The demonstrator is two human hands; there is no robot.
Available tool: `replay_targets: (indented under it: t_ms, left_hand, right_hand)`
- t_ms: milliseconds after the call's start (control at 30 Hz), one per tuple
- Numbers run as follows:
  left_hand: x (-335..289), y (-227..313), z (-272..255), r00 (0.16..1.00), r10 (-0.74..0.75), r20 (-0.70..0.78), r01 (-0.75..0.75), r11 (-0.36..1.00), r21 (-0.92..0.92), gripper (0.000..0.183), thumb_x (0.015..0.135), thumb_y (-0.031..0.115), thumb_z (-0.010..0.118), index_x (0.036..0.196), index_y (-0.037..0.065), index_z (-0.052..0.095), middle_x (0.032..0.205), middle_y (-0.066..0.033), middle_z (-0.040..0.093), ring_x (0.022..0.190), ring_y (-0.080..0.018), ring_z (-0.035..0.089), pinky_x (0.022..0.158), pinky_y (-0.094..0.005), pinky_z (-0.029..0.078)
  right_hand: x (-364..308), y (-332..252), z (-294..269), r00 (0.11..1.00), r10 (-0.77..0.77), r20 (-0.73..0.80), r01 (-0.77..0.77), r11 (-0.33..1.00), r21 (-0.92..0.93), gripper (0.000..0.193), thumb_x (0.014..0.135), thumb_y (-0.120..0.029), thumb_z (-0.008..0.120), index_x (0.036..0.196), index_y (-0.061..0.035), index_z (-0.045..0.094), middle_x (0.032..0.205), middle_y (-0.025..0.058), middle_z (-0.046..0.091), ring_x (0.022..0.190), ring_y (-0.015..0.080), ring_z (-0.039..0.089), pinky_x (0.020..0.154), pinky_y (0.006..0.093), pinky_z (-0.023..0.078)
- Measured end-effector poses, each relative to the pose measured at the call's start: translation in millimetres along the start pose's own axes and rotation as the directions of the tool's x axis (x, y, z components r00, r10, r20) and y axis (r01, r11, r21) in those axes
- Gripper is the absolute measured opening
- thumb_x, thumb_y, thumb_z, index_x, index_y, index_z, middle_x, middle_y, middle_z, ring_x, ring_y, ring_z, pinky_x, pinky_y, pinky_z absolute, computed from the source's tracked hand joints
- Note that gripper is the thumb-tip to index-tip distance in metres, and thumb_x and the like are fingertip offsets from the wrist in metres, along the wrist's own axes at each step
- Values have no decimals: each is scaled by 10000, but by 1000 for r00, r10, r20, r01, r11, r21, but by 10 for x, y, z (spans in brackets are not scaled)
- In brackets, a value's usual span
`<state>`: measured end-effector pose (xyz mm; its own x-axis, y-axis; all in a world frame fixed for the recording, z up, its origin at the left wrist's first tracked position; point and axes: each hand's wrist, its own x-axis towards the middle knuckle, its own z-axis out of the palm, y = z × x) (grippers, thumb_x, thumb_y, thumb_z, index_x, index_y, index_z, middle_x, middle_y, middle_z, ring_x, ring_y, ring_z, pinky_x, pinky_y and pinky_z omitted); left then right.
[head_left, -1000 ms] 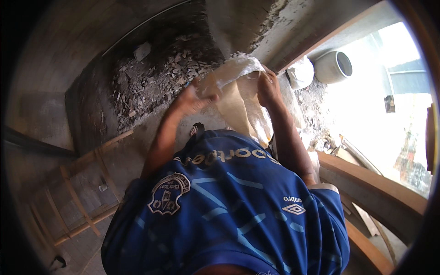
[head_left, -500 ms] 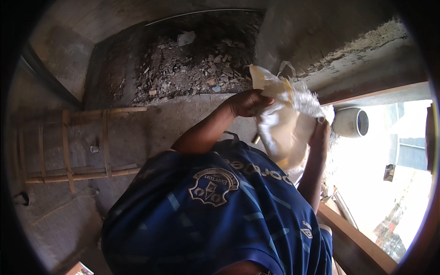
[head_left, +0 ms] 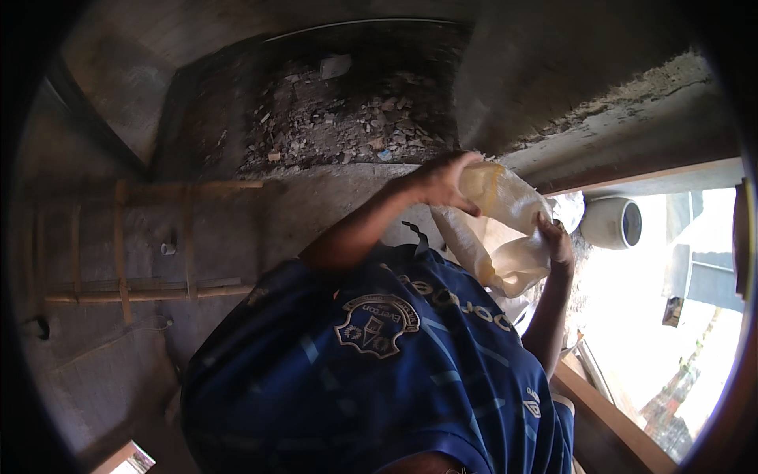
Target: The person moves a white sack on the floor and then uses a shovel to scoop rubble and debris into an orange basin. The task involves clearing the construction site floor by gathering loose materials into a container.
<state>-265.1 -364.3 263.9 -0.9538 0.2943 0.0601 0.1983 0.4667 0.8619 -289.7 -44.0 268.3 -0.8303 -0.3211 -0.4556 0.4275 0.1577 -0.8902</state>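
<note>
Sack (head_left: 512, 196): head view, pale, mouth gaping between 2 hands; long axis unclear.
Left hand (head_left: 442, 182): touching the sack's left edge, thumb and fingers spread; whether pinching, cannot tell.
Right hand (head_left: 557, 242): clamped on the sack's right edge, thumb uppermost.
Rubble (head_left: 347, 130): beyond the sack, leftward.
Drum (head_left: 604, 222): right of the sack.

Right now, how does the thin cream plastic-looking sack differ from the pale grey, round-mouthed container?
The sack is limp and creased; the container looks rigid and smoothly rounded. The sack is gripped by the right hand; the container sits apart, untouched. The sack's opening is irregular, its inside bright; the container's is round and dark inside. Both are pale and open-mouthed.
</note>
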Motion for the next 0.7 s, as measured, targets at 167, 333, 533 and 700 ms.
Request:
replay_targets:
  t_ms: [167, 333, 533, 700]
  left_hand:
    - [109, 8, 364, 991, 124, -52, -114, 978, 173, 841, 595, 305, 849, 1290, 52, 448, 1110, -186, 610, 1001, -333, 608, 877, -381, 486]
    - [121, -137, 490, 978, -158, 133, 160, 987, -4, 515, 723, 338, 777, 1101, 33, 605, 936, -128, 682, 840, -226, 656, 782, -329, 501]
    - [99, -337, 244, 857, -502, 117, 497, 746, -443, 450, 841, 432, 628, 979, 9, 692, 840, -89, 684, 716, -144, 638, 649, -288, 514]
    - [131, -76, 244, 814, -577, 69, 385, 447, -807, 475, 904, 427, 548, 1092, -5, 606, 974, -104, 646, 848, -179, 625, 740, -313, 505]
  right_hand:
    - [303, 14, 306, 976, -158, 149, 192, 948, -254, 384, 825, -297, 715, 1000, 35, 634, 859, 36, 626, 797, 102, 531, 726, 282, 431]
    - [422, -161, 320, 946, -197, 258, 287, 877, -384, 402, 770, -325, 757, 935, 29, 661, 753, 93, 617, 706, 129, 531, 626, 346, 426]
    - [161, -412, 511, 804, -590, -73, 290, 497, -818, 665, 700, -380, 772, 1185, 13, 544, 1137, 223, 592, 1071, 340, 576, 900, 397, 459]
    - [-25, -120, 975, 768, -593, -241, 162, 544, -823, 904, 629, -407, 818, 1326, -1, 408, 1257, 221, 516, 1208, 352, 471, 1008, 434, 379]
